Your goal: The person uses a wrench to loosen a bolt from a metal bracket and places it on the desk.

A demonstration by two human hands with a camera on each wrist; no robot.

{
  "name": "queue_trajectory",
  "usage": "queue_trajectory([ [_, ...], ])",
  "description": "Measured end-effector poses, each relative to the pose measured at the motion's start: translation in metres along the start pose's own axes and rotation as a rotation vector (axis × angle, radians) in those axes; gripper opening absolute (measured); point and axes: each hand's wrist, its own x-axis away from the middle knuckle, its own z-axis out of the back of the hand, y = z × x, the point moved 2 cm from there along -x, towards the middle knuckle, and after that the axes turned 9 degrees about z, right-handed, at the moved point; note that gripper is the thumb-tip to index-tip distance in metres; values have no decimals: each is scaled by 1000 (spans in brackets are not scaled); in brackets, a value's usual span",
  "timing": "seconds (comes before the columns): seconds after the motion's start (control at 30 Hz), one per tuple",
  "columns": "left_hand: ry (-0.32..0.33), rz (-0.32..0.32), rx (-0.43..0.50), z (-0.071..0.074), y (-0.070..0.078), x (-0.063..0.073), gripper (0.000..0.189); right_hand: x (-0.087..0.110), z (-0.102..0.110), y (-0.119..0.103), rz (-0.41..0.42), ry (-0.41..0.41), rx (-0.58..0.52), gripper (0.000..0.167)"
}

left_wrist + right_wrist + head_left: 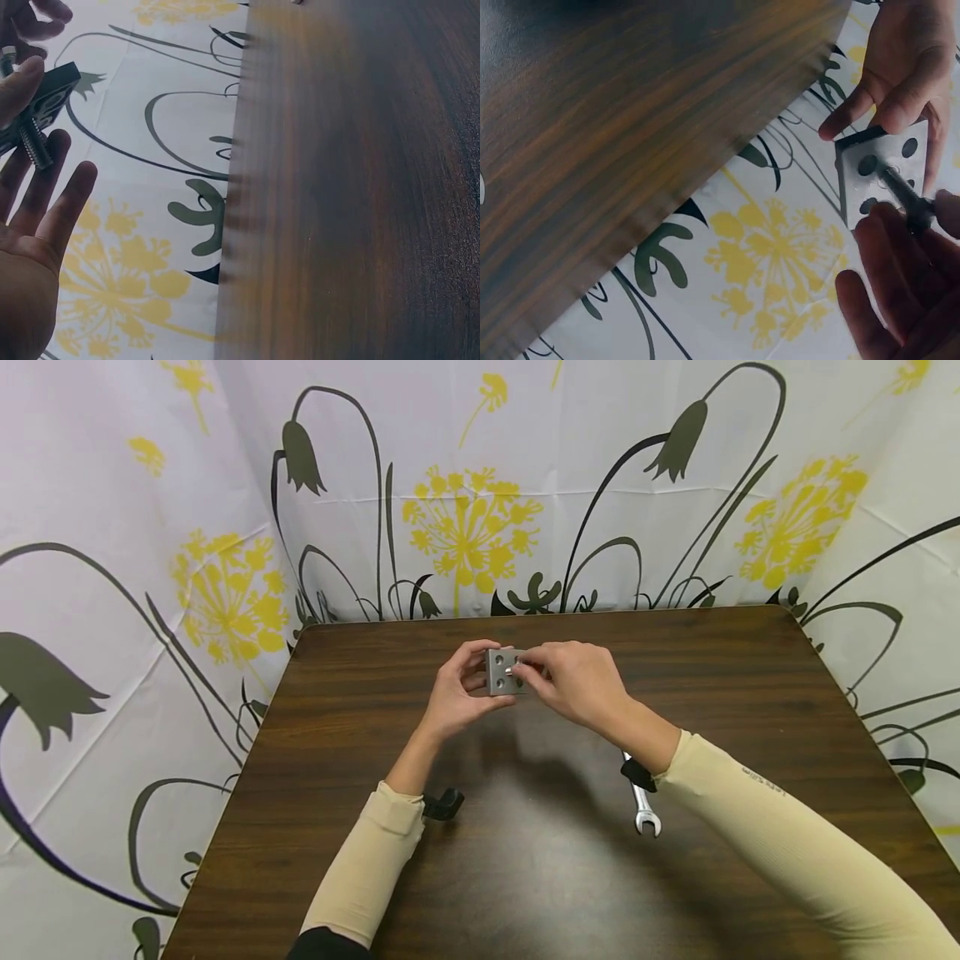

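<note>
My left hand (457,693) holds a small grey metal block (497,681) by its edges, thumb below and fingers behind and above. Round holes dot the block's face, which is partly covered by my right hand (581,681). Between right thumb and fingers I pinch a bolt (509,671) at that face. Its threaded shank (34,142) shows in the left wrist view. Over in the right wrist view the bolt points toward the middle of the holed face and looks blurred. Both hands are raised above the far half of the table.
An open-end wrench (645,810) lies on the dark wooden table (337,718), its upper part hidden by my right wrist. A white curtain (585,410) with yellow and grey flowers hangs behind the far edge. Black wrist mounts (444,805) sit on both forearms.
</note>
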Motion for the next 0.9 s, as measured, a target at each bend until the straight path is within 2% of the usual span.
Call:
queue_trajectory([
  [0.07,-2,2,1,0,0,0,71,1,0,0,15,-10,5,22],
  [0.17,4,4,3,0,-1,1,71,1,0,-1,40,-18,-15,30],
  [0.33,1,-9,0,0,-1,2,71,1,0,0,-22,-21,-11,23],
  [0.4,0,-16,-2,1,-6,1,71,1,0,0,-9,-23,-13,20],
  [0.5,10,-12,-4,3,-14,0,73,2,1,0,31,-15,-29,29],
  [0.67,8,-19,-3,5,-24,-2,74,1,1,0,-30,-32,-23,26],
  [0.77,2,-19,4,3,-14,-1,73,1,1,0,0,-35,-17,21],
  [0.9,11,-2,5,0,1,2,70,2,1,0,17,-16,-23,32],
])
